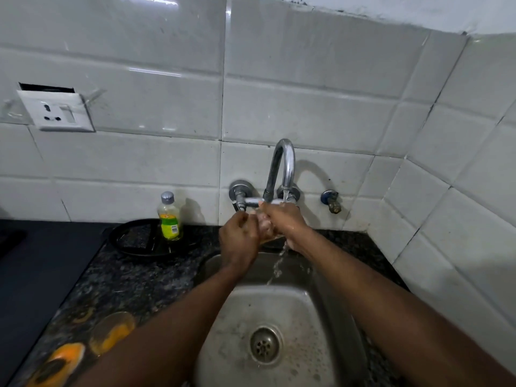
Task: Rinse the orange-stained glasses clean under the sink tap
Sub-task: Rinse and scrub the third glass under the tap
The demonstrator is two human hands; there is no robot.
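Note:
Both my hands are raised under the chrome tap (284,166), which runs water. Between them is a clear glass (264,225), mostly hidden by fingers. My left hand (240,240) grips its left side and my right hand (283,222) curls over its right side and top. Water falls from the hands into the steel sink (315,317). Two orange-stained glasses stand on the counter at the lower left: one (111,332) near my left forearm, another (60,361) at the frame's edge.
A small bottle of yellow-green liquid (169,217) stands on a black round tray (139,238) behind the sink's left. The speckled dark counter (134,280) runs left to a black stove top (36,263). White tiled walls close the back and right. A socket (55,110) is on the wall.

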